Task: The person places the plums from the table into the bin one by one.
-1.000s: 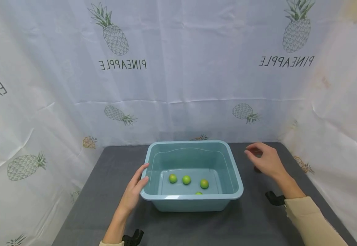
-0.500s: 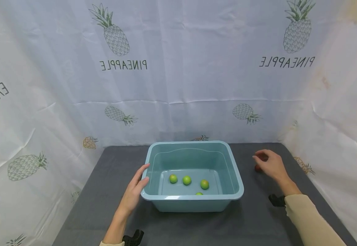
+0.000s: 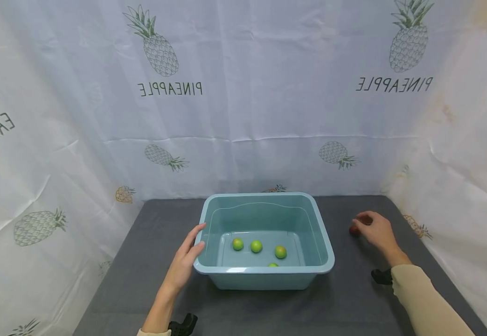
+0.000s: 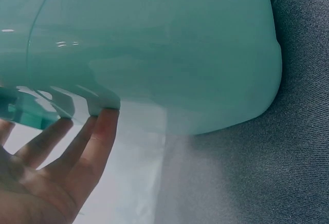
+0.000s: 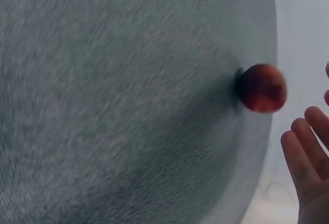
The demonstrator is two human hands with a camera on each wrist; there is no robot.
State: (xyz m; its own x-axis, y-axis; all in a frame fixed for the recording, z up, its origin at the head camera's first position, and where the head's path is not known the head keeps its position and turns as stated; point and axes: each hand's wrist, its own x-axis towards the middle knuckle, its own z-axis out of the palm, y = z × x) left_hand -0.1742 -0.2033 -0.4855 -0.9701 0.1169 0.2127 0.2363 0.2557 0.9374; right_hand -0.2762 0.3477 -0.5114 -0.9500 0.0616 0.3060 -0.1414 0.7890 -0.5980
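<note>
A pale blue-green plastic basin (image 3: 264, 269) stands on the dark table, holding several small round green fruits (image 3: 256, 246), one partly hidden by the front wall. My left hand (image 3: 180, 266) holds the basin's left rim; its thumb lies over the edge. In the left wrist view, other fingers (image 4: 97, 147) touch the basin's outer side beneath the rim. To the basin's right, a small round dark red fruit (image 5: 262, 88) rests on the table. Just above and beside it is my right hand (image 3: 378, 231), fingers loosely bent, apart from the fruit in the right wrist view.
A dark grey cloth (image 3: 142, 289) covers the table. White curtains (image 3: 264, 93) printed with pineapples rise behind it and along both sides. Black wrist straps (image 3: 382, 276) sit on the wrists.
My right hand has moved down and to the right, toward the red fruit. The left hand keeps its place on the rim, and the basin and green fruits stay put.
</note>
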